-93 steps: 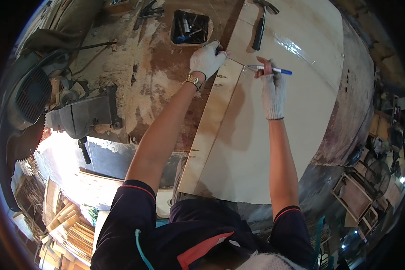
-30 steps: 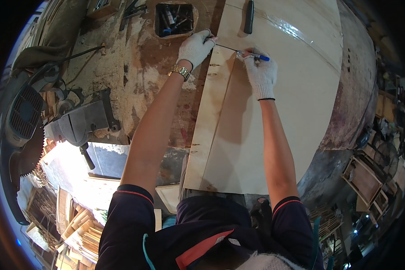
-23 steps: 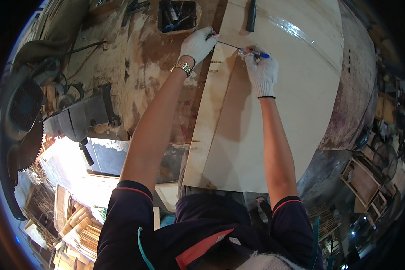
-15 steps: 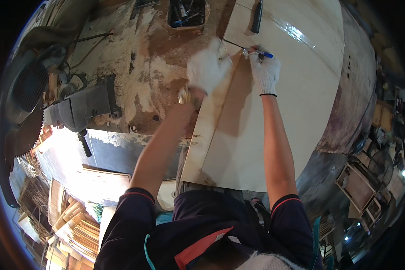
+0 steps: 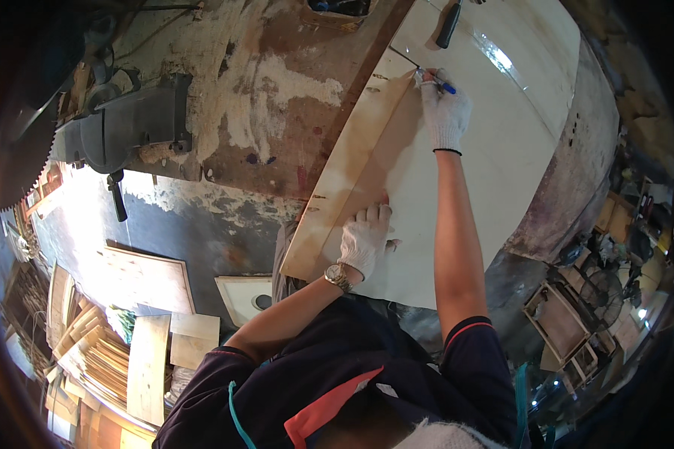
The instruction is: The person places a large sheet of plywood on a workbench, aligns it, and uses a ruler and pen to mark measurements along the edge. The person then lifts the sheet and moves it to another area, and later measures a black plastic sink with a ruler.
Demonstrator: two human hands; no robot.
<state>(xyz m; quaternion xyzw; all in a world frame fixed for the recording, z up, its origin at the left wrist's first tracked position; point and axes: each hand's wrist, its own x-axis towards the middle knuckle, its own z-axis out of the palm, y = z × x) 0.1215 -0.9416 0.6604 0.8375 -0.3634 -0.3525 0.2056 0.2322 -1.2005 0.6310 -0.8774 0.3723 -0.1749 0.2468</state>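
In my white-gloved right hand (image 5: pixel 445 112), closed on a pen with a blue cap (image 5: pixel 448 88), the tip is at the upper end of a pale wooden strip (image 5: pixel 363 135) on a large plywood sheet (image 5: pixel 494 179). A thin dark line or rod (image 5: pixel 403 57) runs from the pen toward the sheet's left edge; I cannot tell which. My gloved left hand (image 5: pixel 368 236) lies open, fingers and thumb apart, on the lower part of the strip and sheet. Above my right hand lies a dark-handled hammer (image 5: pixel 448 28), its head mostly out of view, near a glossy band of tape (image 5: pixel 494 56).
The stained workbench (image 5: pixel 262 112) carries a bin of tools (image 5: pixel 337 7) at the top and a saw machine (image 5: pixel 127 120) with a toothed blade on the left. Stacked boards (image 5: pixel 101 359) fill the lower left. Wooden frames (image 5: pixel 550 318) and a fan (image 5: pixel 599 288) are at the right.
My left hand has left the upper end of the strip and moved down to its lower part. My right hand keeps the pen near the strip's upper end. The view has shifted.
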